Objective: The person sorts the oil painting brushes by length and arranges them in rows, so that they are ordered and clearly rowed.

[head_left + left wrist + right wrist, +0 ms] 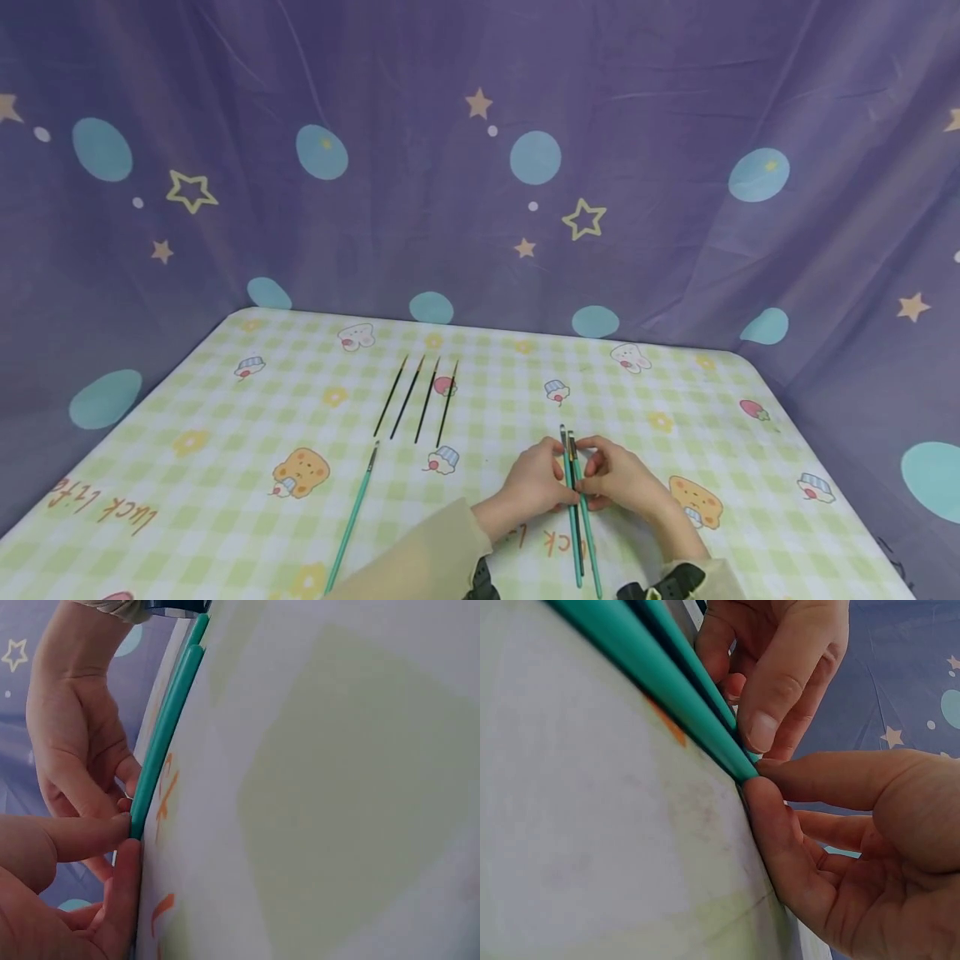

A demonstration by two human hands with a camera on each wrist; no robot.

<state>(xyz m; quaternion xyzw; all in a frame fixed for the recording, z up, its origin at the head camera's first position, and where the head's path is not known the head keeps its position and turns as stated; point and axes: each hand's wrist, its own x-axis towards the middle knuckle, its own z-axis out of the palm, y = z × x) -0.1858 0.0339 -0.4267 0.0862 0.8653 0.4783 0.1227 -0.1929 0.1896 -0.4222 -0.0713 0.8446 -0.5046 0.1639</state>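
Observation:
Both hands meet over a small bundle of paintbrushes in the head view, bristle ends pointing away. Two have green handles; a dark-handled paintbrush (581, 557) lies between them. My left hand (529, 482) pinches the left green paintbrush (575, 542) between thumb and finger. From the other side, my right hand (624, 481) pinches the right green paintbrush (590, 542). In the right wrist view, thumb and fingertip close on a green handle (667, 697) low over the cloth. The left wrist view shows the green handles (166, 735) side by side, slanting up from the fingertips.
Several thin black paintbrushes (427, 404) lie in a spaced row, left of centre. Nearer, a single green paintbrush (356, 508) lies slanted beside the left sleeve (427, 558). A checked cloth (247, 433) covers the table, with a purple curtain (420, 225) behind it.

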